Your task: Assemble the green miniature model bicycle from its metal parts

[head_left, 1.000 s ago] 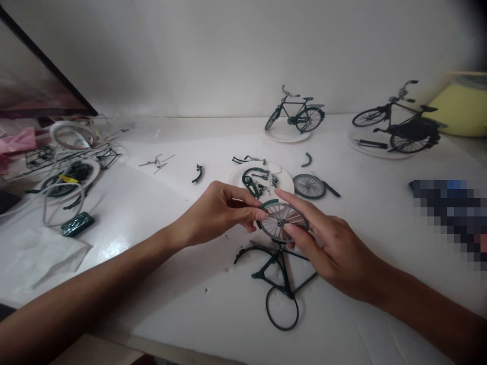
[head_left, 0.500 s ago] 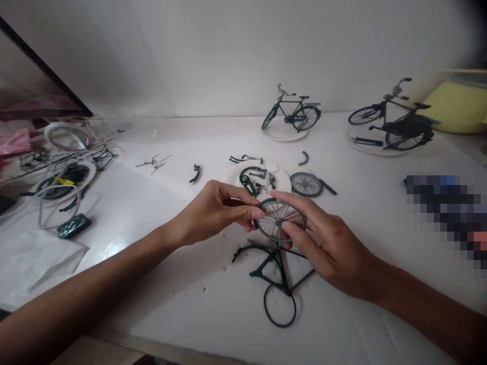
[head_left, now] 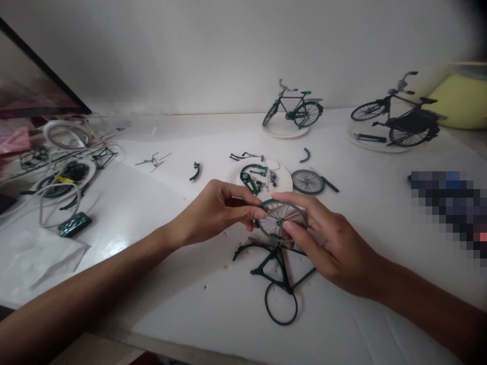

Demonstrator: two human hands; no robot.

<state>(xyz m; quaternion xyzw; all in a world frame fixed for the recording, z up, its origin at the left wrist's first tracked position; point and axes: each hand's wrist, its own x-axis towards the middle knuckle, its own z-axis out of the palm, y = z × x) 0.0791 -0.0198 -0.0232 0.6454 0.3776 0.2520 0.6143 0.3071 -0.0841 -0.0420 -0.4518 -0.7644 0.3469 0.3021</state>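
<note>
Both hands hold a small spoked wheel [head_left: 272, 221] above the white table. My left hand [head_left: 216, 213] pinches its left rim between thumb and fingers, near a green curved piece on the upper left edge. My right hand [head_left: 331, 243] grips the right side, its thumb by the hub. Just below the wheel lies a dark green bicycle frame [head_left: 270, 278], partly hidden by my right hand, with a black ring [head_left: 281, 323] at its lower end. A paper plate [head_left: 286, 183] with small green and metal parts sits behind the hands.
Another wheel [head_left: 308, 181] lies right of the plate. Two assembled model bicycles, one green [head_left: 292, 109] and one black [head_left: 409, 124], stand at the back. Wheels, cables and a dark green object [head_left: 75, 224] clutter the left. A curved green part [head_left: 195, 171] lies left of the plate.
The view has shifted slightly. Both hands keep nearly the same grip on the wheel; no part on the table has clearly moved.
</note>
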